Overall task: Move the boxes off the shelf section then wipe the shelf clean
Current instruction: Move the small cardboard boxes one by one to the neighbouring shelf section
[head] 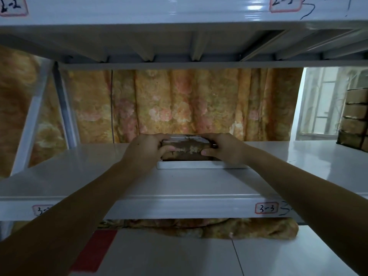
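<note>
A small brown box (186, 151) with a white top sits near the back of the white metal shelf (99, 176), resting on a flat white box or tray (199, 165). My left hand (143, 150) grips the brown box's left end. Its right end is held by my right hand (225, 149), fingers curled over the top and front. Both forearms reach in over the shelf's front edge. The shelf's front lip carries a label reading 3-3 (266, 208).
A stack of brown boxes (356, 120) stands on the same shelf at the far right. The upper shelf (179, 36) hangs low overhead. A floral orange curtain (189, 104) hangs behind. A grey upright post (63, 104) stands at the left. Below lies a lower shelf (179, 255).
</note>
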`<state>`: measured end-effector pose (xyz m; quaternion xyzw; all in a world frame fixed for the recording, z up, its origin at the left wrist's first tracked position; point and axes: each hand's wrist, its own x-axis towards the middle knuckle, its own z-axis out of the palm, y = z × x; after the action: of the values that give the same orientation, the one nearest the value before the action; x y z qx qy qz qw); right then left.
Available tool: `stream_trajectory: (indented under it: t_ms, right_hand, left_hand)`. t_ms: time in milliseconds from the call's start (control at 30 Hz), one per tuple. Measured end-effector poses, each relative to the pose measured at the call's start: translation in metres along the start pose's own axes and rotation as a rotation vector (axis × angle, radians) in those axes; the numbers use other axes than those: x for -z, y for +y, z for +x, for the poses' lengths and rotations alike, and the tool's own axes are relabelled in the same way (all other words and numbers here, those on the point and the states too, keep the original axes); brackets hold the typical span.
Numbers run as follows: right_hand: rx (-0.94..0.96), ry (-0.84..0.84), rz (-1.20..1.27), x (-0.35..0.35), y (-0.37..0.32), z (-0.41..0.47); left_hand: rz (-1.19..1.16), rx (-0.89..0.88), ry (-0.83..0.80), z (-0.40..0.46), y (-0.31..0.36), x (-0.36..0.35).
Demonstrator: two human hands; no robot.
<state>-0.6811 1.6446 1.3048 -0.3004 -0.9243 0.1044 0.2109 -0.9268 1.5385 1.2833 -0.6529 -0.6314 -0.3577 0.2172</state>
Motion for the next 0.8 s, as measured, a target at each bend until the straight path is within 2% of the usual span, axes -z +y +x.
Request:
stream_trajectory:
  t_ms: [167, 367, 500, 600, 700, 800]
  right_hand:
    - [0.003, 0.006, 0.013, -0.015, 0.006, 0.002]
    - [-0.053, 0.075, 0.058, -0.021, 0.009, 0.005]
    - [-0.086, 0.027, 0.056, -0.023, 0.005, 0.006]
    - [-0.088, -0.011, -0.048, -0.015, -0.002, 0.003]
    - [-0.106, 0.066, -0.182, 0.007, 0.002, -0.014]
    - [-0.108, 0.124, -0.245, 0.04, 0.015, -0.051]
  left_hand:
    - [-0.038, 0.041, -0.163, -0.003, -0.002, -0.008]
    - [-0.054, 0.046, -0.131, -0.005, -0.008, -0.011]
    - [-0.055, 0.037, -0.135, -0.002, -0.01, -0.01]
    - [0.058, 0.013, -0.188, 0.003, -0.009, -0.003]
    - [0.286, -0.049, -0.168, 0.01, 0.007, 0.004]
    - [0.226, -0.148, -0.199, 0.016, 0.055, 0.002]
